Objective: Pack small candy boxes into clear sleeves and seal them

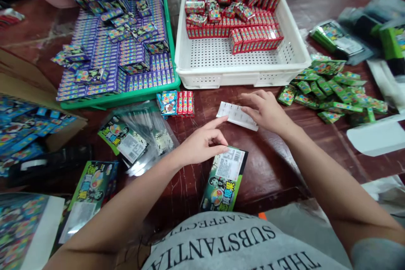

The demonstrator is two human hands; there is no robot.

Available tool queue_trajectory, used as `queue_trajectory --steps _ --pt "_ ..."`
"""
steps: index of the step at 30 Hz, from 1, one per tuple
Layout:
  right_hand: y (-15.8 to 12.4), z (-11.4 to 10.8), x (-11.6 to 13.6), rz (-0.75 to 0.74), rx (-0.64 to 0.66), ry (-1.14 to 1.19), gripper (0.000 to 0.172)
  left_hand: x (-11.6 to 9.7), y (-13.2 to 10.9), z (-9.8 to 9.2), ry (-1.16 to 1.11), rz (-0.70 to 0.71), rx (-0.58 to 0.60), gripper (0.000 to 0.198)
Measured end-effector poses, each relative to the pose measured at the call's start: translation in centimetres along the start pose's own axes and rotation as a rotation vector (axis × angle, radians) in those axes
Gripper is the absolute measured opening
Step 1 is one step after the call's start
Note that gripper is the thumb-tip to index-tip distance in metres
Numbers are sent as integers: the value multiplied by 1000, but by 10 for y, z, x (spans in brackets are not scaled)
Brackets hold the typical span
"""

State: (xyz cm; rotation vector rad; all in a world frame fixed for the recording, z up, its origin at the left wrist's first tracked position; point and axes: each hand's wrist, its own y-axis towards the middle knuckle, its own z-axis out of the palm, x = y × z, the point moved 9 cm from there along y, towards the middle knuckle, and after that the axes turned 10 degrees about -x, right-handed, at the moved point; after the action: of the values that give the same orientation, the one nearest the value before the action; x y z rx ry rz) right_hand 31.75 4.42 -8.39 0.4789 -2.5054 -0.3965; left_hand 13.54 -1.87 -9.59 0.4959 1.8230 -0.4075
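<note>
My left hand [202, 141] is over the middle of the table, thumb and curled fingers closed at the top edge of a green-and-black printed bag [223, 181]. A white label with a barcode sits on that bag. The left index finger stretches out to the near edge of a white strip [237, 115] with small faint marks, perhaps a sticker sheet. Across the strip's right part lies my right hand [267, 112], its fingers apart and thumb extended, touching it. What is under the right fingers is hidden. Beyond the left hand, small blue and red boxes [177, 103] stand together.
A white basket [202, 71] holds red boxes; left of it, a green tray [173, 50] bears purple ones. Green boxes [335, 88] lie piled at right. Flat clear-and-green bags [136, 139] lie at left, near a carton of blue boxes [22, 126]. Printed bags [91, 190] sit lower left.
</note>
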Motion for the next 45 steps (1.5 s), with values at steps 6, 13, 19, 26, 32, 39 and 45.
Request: queue_trajectory --steps 6,13,19,26,32,39,45 --pt "13 28 -12 -123 136 -43 20 17 31 25 98 -6 79 5" --pt "-18 5 25 -115 196 196 18 23 35 29 161 -16 91 3" --pt "-54 -6 44 425 443 903 41 -6 4 5 109 29 -94 3" --pt "-56 21 69 475 603 1013 46 -7 -12 6 53 -35 -88 7" --pt "-63 14 77 335 347 718 55 -2 -19 5 3 -66 -135 10" --pt "-90 -14 107 -10 -68 130 67 4 -30 1 -116 -109 -160 12" --pt "-86 9 115 81 74 261 70 6 -34 1 -304 -96 -152 20"
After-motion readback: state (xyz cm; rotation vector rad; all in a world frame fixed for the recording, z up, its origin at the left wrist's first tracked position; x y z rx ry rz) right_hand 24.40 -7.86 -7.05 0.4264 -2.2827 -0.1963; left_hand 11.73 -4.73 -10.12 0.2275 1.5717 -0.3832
